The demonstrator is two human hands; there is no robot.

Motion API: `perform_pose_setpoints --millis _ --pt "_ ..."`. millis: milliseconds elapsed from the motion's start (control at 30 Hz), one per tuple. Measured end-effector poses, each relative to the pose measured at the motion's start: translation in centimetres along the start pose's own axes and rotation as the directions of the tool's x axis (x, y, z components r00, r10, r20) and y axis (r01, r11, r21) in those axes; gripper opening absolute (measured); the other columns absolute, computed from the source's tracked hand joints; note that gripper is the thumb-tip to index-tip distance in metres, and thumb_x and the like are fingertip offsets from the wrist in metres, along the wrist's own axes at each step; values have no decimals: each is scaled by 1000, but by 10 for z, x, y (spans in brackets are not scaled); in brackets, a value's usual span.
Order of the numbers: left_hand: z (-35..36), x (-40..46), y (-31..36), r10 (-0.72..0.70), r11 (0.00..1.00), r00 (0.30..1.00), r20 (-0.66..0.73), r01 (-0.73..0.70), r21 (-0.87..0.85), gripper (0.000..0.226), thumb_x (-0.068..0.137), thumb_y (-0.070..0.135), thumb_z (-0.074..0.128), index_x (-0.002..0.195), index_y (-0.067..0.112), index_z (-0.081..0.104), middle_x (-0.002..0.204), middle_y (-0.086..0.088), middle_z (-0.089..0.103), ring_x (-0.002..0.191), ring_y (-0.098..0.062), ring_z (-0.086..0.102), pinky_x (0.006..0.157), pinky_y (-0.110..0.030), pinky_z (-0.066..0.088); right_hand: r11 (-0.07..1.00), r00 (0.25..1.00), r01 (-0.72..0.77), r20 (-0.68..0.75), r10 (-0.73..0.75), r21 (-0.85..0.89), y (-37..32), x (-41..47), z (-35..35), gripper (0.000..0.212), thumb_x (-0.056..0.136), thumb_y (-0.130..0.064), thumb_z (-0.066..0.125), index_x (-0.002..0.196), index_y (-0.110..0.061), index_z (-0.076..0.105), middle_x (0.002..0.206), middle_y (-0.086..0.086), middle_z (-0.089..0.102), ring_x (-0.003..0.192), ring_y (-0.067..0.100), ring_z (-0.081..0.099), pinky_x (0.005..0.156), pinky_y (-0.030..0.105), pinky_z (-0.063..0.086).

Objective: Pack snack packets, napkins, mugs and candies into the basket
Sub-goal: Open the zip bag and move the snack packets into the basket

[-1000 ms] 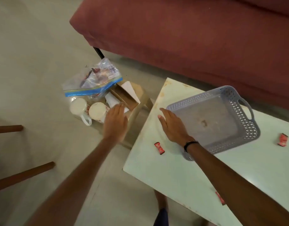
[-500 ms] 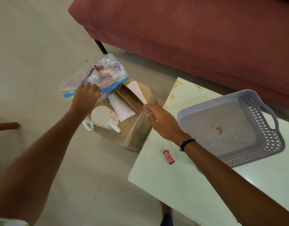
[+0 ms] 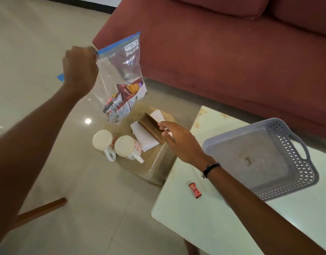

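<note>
My left hand (image 3: 79,70) grips the blue zip edge of a clear bag (image 3: 121,78) and holds it in the air above the low stool; snack packets (image 3: 121,100) hang in its bottom. My right hand (image 3: 178,140) reaches over the stool with fingers apart, just beside the brown napkin holder (image 3: 151,126) and white napkins (image 3: 145,137). Two white mugs (image 3: 118,146) with red print lie on the stool's left side. The grey basket (image 3: 305,173) sits empty on the table, and a red candy (image 3: 195,190) lies on the tabletop near my right forearm.
A low beige stool (image 3: 158,168) stands on the tiled floor against the white table (image 3: 186,221). A red sofa (image 3: 223,52) runs behind both. A wooden leg (image 3: 42,210) juts in at the lower left.
My left hand has lifted the bag of snack packets off the stool into the air. My right hand has moved left from the table edge to the napkin holder.
</note>
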State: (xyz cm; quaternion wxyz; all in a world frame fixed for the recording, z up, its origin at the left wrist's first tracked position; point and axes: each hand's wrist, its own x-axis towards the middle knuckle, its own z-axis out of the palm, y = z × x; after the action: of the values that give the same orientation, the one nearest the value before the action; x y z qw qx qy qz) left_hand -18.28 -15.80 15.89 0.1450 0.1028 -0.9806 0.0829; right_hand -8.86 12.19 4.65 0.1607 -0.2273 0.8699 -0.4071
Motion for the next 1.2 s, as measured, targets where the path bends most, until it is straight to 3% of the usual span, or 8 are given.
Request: perform_pose_setpoints --millis 133,267,433,567,700,800,933,1200 --pt "-66 20 4 18 954 1000 -14 -21 -299 38 80 23 50 103 1 70 85 -26 70 79 -42 64 70 -47 52 998 997 43 -73 -40 37 -26 -5 -17 30 100 -24 43 128 -18 53 128 -4 60 115 11 56 86 8 38" --pt "-126 -2 43 -27 668 980 196 164 -726 40 67 36 71 101 14 72 48 17 62 59 -7 55 68 -31 53 974 969 89 -245 -36 208 -67 -20 -47 26 99 -21 45 122 -17 57 120 -6 63 105 5 58 86 17 48" --pt "-152 -72 98 -24 359 937 350 334 -871 7 71 23 77 65 20 73 52 6 64 67 -19 54 73 -45 55 873 918 84 -378 119 480 -112 -63 -86 23 98 -17 47 116 -15 63 114 -5 66 96 0 58 77 9 46" --pt "-147 -143 154 -97 197 851 515 524 -829 16 71 22 77 64 8 72 65 -16 67 61 -17 54 65 -37 52 826 894 -5 -367 255 563 -116 -109 -100 22 97 -17 51 114 -13 64 109 -2 67 92 0 61 78 6 46" --pt "-137 -218 205 -126 200 764 633 644 -738 15 70 19 78 58 13 71 56 -6 68 53 -14 56 62 -32 51 818 888 -165 -277 366 551 -95 -174 -100 18 94 -16 56 108 -12 66 102 -2 68 84 -12 60 75 4 42" --pt "-135 -269 241 -104 65 661 743 750 -658 21 65 8 81 52 15 67 47 3 64 46 -10 59 56 -26 55 772 867 -306 -172 467 557 -73 -227 -97 17 94 -17 56 108 -18 65 102 -6 68 87 -6 61 72 6 43" --pt "-132 -328 283 -46 -17 536 843 843 -537 14 62 13 85 63 11 72 66 -10 71 59 -19 65 67 -30 58 715 832 -411 -86 548 566 -42 -286 -87 26 92 -18 59 117 -22 62 108 -6 68 87 -5 64 70 6 51" --pt "-143 -404 322 112 -65 322 940 947 -316 22 63 24 85 68 10 68 67 -1 69 60 -11 64 60 -19 51 694 802 -467 -69 594 548 -18 -365 -74 34 87 -16 66 120 -16 58 104 -15 64 90 -21 58 76 -1 45"
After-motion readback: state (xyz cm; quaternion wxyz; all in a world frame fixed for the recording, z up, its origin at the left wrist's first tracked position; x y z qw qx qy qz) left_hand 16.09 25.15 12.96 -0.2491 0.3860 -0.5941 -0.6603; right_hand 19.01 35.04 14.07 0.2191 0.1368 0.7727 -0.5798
